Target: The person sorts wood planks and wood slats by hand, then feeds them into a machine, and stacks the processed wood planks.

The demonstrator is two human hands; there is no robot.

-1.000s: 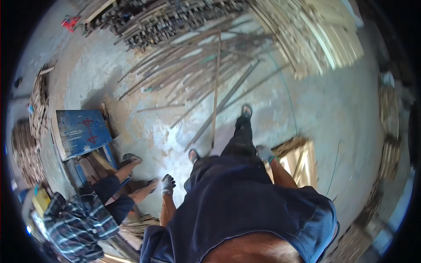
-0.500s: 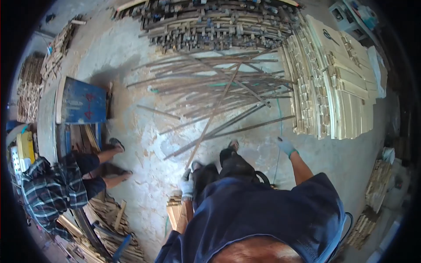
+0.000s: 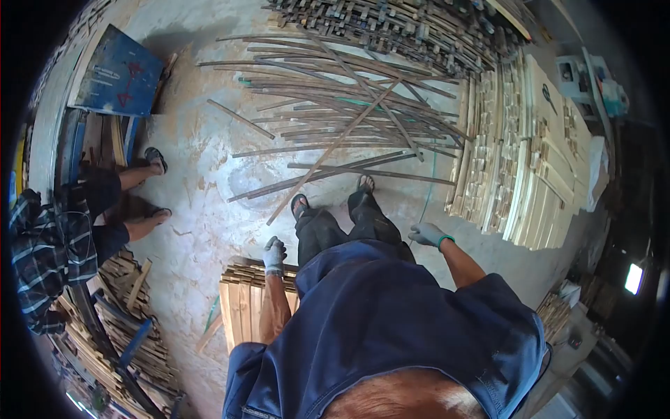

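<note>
Long wooden strips (image 3: 335,126) were seen scattered over the concrete floor (image 3: 202,209) ahead of the feet, and a low stack of slats (image 3: 241,300) lay just under the left hand (image 3: 273,255). Nothing was held in either gloved grip, the left loosely curled and the right hand (image 3: 429,234) spread open. Sorting of the strips was judged to be in hand, for which a bend and a reach to the floor would be called for.

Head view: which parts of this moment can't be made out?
All in the head view.
Left hand: glove curled, grip unclear, too small.
Slat stack: partly hidden behind the wearer's arm and torso.
Seated person: cut off by the lens edge.
Bench items: too small, distorted.
</note>
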